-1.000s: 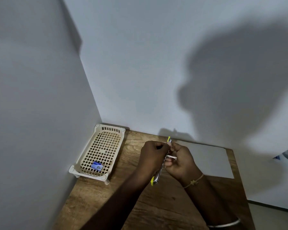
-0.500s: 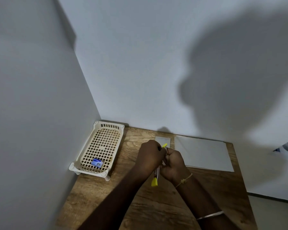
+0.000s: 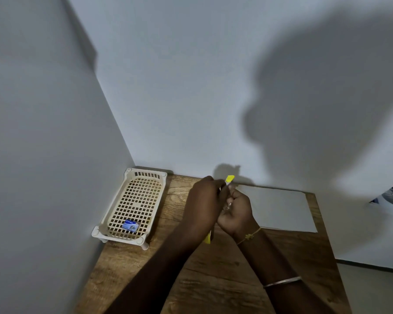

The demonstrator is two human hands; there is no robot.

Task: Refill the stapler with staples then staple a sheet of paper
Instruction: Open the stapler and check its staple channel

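Observation:
A slim stapler with yellow ends (image 3: 230,178) is held above the wooden table (image 3: 213,279) between both hands. My left hand (image 3: 203,200) wraps its upper part; one yellow tip sticks out above the fingers and the other shows below at the wrist. My right hand (image 3: 236,211) is closed against the stapler's right side, pinching something small and metallic that I cannot make out. A white sheet of paper (image 3: 279,207) lies flat just right of the hands. A small blue staple box (image 3: 130,225) lies in the cream basket (image 3: 114,211) at the left.
The table sits in a corner, with walls close at the left and back. The cream lattice basket stands against the left wall. The table's right edge drops off beyond the paper.
The hands and stapler have risen slightly toward the back wall, and the yellow tip now stands higher above my left fingers. The small paper piece seen behind the hands is now hidden.

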